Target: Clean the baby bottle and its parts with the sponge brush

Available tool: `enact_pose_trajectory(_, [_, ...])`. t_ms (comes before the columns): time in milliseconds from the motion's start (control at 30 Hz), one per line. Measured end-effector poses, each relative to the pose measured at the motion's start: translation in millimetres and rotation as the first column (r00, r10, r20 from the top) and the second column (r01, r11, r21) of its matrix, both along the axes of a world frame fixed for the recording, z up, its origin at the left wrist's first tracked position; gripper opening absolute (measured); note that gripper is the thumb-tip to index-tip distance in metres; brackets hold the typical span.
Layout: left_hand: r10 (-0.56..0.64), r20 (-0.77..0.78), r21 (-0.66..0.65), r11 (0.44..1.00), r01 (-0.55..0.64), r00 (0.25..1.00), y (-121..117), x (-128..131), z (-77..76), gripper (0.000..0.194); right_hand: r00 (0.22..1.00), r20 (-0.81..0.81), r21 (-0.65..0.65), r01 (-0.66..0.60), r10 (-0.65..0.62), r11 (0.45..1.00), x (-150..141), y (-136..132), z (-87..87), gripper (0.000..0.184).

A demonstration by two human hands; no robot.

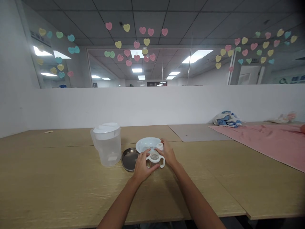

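My left hand [143,167] is closed around a clear baby bottle [154,155] that has a white ring with two side handles. The bottle stands upright with its neck uncovered. Just behind it, my right hand [168,153] grips a small white bottle cap [160,146] between thumb and fingers, apart from the neck. A pale blue-white plate [144,142] lies behind both hands, partly hidden by them. Left of my left hand rests a round, shallow metal pan [130,160].
A translucent lidded pitcher [109,151] stands left of the pan on the wooden table [59,181]. At the right lies a pink cloth [267,138], with a crumpled blue and white cloth [227,119] near the wall. The table's front edge is close to my forearms.
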State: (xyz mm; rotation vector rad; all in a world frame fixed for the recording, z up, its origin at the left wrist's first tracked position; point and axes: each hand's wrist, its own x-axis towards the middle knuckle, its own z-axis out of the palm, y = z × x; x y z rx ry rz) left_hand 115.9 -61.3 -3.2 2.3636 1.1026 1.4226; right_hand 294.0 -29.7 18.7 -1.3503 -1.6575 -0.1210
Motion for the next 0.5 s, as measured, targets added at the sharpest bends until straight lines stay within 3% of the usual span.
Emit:
enact_pose_trajectory(100, [-0.003,0.008,0.028,1.0,0.003,1.0,1,-1,-1.7,0.075,1.0,0.02,-0.089,0.0,0.002,0.996,-3,-2,-0.4,0.049])
enact_pose_trajectory(200, [-0.003,0.019,0.142,0.99,0.0,1.0,4,-5,-2.5,0.077,0.991,0.13,-0.094,-0.001,0.014,0.996,-7,-3,-1.2,0.038])
enact_pose_trajectory(300, [0.128,0.14,0.278,0.947,-0.163,0.982,8,-13,-0.9,0.069,0.972,0.234,-0.055,0.019,-0.006,0.998,-10,-5,-1.0,0.027])
enact_pose_trajectory(367, [0.298,0.331,0.288,0.872,-0.397,0.895,11,-21,1.6,0.061,0.967,0.255,-0.035,0.027,-0.017,0.999,-10,-6,-0.5,0.026])
enact_pose_trajectory(433, [0.445,0.516,0.192,0.773,-0.605,0.732,17,-33,4.4,0.06,0.966,0.259,-0.027,0.001,0.006,1.0,-10,-6,-0.7,0.028])
enact_pose_trajectory(500, [0.51,0.589,0.083,0.734,-0.674,0.627,24,-47,5.7,0.065,0.965,0.257,-0.03,-0.041,0.048,0.999,-11,-7,-2.1,0.031])
